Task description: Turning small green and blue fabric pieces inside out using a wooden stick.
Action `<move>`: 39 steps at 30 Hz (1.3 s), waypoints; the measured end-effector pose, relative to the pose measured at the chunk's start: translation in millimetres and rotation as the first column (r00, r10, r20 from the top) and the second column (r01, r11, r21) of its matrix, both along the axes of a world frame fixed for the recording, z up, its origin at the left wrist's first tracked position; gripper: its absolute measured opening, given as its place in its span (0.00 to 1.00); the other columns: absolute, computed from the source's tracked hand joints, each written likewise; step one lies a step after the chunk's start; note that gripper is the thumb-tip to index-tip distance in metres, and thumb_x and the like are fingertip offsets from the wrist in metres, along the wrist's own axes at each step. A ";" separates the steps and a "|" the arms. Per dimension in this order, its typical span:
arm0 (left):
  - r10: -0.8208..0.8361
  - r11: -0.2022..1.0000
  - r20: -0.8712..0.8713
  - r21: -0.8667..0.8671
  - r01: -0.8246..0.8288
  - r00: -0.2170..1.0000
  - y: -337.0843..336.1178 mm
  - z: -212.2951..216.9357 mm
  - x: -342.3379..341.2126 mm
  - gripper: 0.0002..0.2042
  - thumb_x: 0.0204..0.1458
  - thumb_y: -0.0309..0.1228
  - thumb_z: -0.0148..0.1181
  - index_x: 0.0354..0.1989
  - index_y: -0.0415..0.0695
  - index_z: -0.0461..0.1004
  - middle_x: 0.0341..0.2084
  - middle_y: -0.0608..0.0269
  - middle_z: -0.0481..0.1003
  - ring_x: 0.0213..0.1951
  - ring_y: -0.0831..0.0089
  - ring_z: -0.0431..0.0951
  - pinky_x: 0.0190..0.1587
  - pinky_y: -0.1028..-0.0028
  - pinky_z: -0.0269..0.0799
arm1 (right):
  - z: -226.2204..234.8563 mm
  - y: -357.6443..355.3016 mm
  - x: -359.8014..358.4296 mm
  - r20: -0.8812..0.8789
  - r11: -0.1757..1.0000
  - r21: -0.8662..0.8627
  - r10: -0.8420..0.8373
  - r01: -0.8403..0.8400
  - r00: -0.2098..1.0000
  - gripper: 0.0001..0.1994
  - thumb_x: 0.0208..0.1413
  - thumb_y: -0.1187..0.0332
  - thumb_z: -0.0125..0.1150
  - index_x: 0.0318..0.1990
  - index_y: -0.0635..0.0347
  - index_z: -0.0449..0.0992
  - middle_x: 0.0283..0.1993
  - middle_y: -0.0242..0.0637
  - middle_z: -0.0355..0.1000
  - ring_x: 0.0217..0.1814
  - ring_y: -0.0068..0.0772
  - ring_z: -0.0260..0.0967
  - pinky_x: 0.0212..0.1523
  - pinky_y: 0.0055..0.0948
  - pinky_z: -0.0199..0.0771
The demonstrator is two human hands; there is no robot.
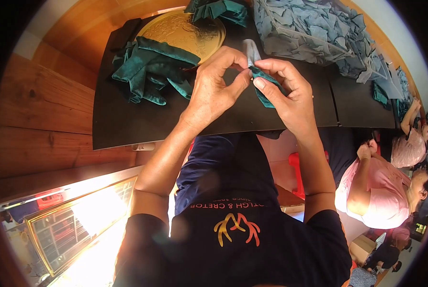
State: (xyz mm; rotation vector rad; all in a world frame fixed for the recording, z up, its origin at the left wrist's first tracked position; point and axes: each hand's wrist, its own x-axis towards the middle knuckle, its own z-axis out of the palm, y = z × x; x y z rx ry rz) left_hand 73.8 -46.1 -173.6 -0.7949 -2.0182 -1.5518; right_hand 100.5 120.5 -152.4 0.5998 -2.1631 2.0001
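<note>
Above the dark tabletop, my two hands hold a small strip of green velvet fabric with a pale grey end sticking up away from me. My left hand pinches it at the middle, thumb and forefinger tips meeting there. On the other side, my right hand grips the green part between thumb and fingers. The fingers partly cover the strip. To the left of my hands lies a loose pile of dark green velvet pieces, partly over a round gold tray.
More green velvet pieces lie at the far edge. A clear plastic bin heaped with grey-green fabric pieces stands at the far right. Beyond it, a person in a pink shirt sits along the table. A red stool is below the edge.
</note>
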 end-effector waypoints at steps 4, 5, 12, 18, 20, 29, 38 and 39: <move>-0.032 0.988 0.193 0.157 0.001 0.981 7.0 1.2 9.4 0.07 0.46 0.17 0.62 0.34 0.38 0.73 0.29 0.62 0.73 0.34 0.72 0.75 0.39 0.74 0.71 | -5.6 1.5 -3.3 -0.034 1.000 -0.006 0.007 -0.007 0.999 0.10 0.55 0.76 0.61 0.45 0.66 0.74 0.45 0.35 0.74 0.48 0.22 0.71 0.48 0.21 0.71; -0.056 0.990 0.187 0.136 0.031 0.981 5.9 -0.2 9.2 0.08 0.47 0.17 0.61 0.35 0.38 0.73 0.29 0.63 0.74 0.34 0.73 0.75 0.40 0.74 0.72 | -7.0 3.0 -4.6 -0.034 1.000 -0.005 0.006 -0.006 0.999 0.10 0.55 0.76 0.61 0.45 0.66 0.74 0.45 0.35 0.74 0.48 0.22 0.71 0.48 0.21 0.71; -0.015 0.999 0.099 0.040 0.011 0.995 1.4 -3.9 6.3 0.08 0.47 0.17 0.60 0.36 0.38 0.74 0.29 0.61 0.73 0.33 0.73 0.75 0.39 0.74 0.71 | -12.4 -2.4 -1.2 -0.077 0.999 -0.044 -0.024 0.021 0.997 0.12 0.54 0.76 0.63 0.46 0.64 0.73 0.42 0.34 0.73 0.47 0.22 0.71 0.47 0.21 0.71; 0.208 0.969 0.039 0.131 -0.211 0.977 12.6 -10.1 3.9 0.06 0.46 0.16 0.59 0.33 0.38 0.71 0.29 0.61 0.72 0.32 0.72 0.74 0.37 0.75 0.70 | -18.7 -15.4 5.5 0.099 0.983 -0.084 -0.157 0.165 0.983 0.11 0.52 0.74 0.66 0.42 0.64 0.74 0.37 0.29 0.73 0.38 0.17 0.68 0.38 0.18 0.69; -0.004 0.887 0.284 0.443 -0.128 0.959 18.9 -10.2 6.8 0.08 0.46 0.16 0.59 0.34 0.39 0.69 0.29 0.61 0.71 0.31 0.70 0.73 0.37 0.74 0.69 | -22.7 -19.2 5.0 -0.044 0.988 -0.013 -0.154 0.154 0.987 0.09 0.52 0.74 0.67 0.37 0.65 0.74 0.34 0.30 0.72 0.36 0.18 0.67 0.36 0.18 0.68; 0.336 0.936 -0.005 0.113 -0.333 0.942 9.1 -10.6 -5.0 0.12 0.41 0.16 0.60 0.35 0.41 0.70 0.29 0.65 0.72 0.30 0.75 0.73 0.34 0.75 0.69 | -25.0 -18.7 -2.4 -0.393 0.991 0.077 -0.074 0.113 0.917 0.09 0.47 0.75 0.69 0.32 0.65 0.72 0.29 0.36 0.69 0.29 0.28 0.66 0.30 0.25 0.66; -0.623 0.447 0.332 0.894 -0.026 0.708 21.9 -16.0 -5.7 0.04 0.56 0.20 0.56 0.38 0.41 0.69 0.29 0.70 0.71 0.30 0.85 0.70 0.34 0.82 0.67 | -38.7 -16.9 -10.1 -0.360 0.995 0.059 -0.050 0.076 0.931 0.08 0.48 0.77 0.67 0.31 0.65 0.72 0.29 0.37 0.69 0.30 0.29 0.67 0.30 0.26 0.68; -0.400 0.604 0.343 0.796 -0.036 0.850 25.4 -18.5 -8.1 0.04 0.57 0.21 0.55 0.37 0.41 0.68 0.29 0.71 0.70 0.29 0.86 0.68 0.32 0.83 0.65 | -38.6 -17.7 -9.1 -0.374 0.993 0.078 -0.056 0.092 0.926 0.08 0.48 0.77 0.67 0.31 0.65 0.72 0.29 0.37 0.69 0.29 0.29 0.67 0.30 0.27 0.68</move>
